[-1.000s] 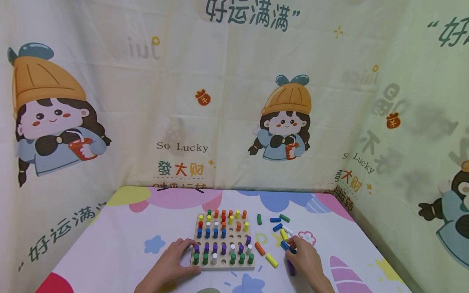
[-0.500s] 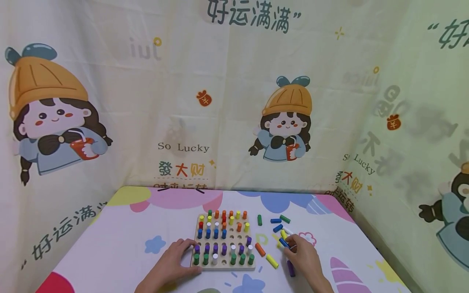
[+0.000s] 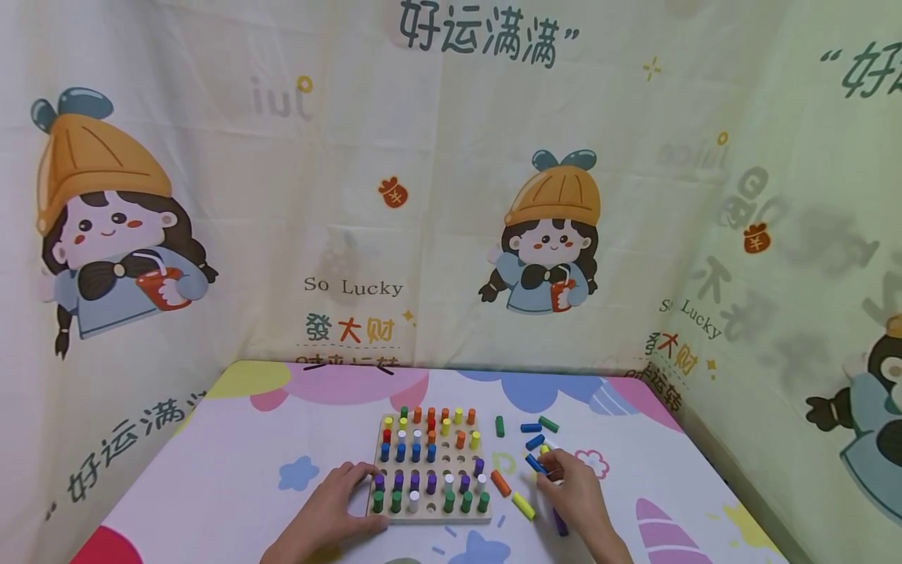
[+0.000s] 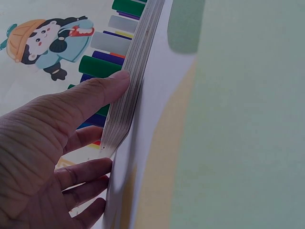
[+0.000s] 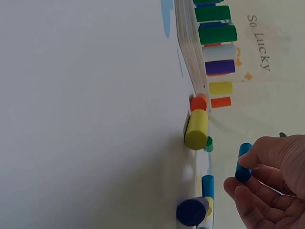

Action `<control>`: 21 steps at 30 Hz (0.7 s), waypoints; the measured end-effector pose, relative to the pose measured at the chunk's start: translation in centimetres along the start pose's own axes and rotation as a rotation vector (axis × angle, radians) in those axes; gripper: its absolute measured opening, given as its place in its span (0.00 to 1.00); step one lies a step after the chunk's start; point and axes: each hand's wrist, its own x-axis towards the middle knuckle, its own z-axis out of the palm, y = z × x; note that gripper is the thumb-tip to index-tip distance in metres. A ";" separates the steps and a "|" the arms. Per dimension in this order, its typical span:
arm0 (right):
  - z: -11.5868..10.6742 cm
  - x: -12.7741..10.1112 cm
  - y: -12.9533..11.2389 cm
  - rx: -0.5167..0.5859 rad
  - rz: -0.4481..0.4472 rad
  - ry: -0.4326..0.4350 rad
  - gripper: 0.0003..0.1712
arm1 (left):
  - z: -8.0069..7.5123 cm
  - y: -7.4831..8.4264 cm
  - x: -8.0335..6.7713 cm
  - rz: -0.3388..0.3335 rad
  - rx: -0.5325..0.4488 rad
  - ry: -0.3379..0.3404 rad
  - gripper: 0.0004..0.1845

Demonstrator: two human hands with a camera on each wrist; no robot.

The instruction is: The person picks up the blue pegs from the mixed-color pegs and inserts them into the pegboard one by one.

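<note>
Blue peg pinched in right hand fingers; left hand fingers flat against wooden pegboard

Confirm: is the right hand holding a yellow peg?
No, the right hand pinches a blue peg; the yellow peg lies untouched beside the board.

The backdrop cloth carries "So Lucky", "好运满满" and "發大财" in print; the right-wrist view repeats "So Lucky".

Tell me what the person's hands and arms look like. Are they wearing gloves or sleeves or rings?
Both hands are bare: no gloves show on the left hand or the right hand. No rings, watch or bracelet can be seen in any view. The forearms are bare as far as the pictures show, with no sleeve in sight.
</note>
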 end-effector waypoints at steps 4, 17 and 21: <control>0.3 0.1 -0.7 0.011 0.002 -0.007 0.12 | 0.0 0.0 0.0 -0.017 0.005 -0.003 0.40; 1.1 0.3 -2.6 0.055 -0.015 -0.016 0.12 | 0.1 0.1 0.0 0.008 0.022 0.008 0.38; 1.5 0.3 -3.1 0.060 -0.010 -0.024 0.12 | 0.1 0.2 0.0 -0.006 0.020 0.005 0.38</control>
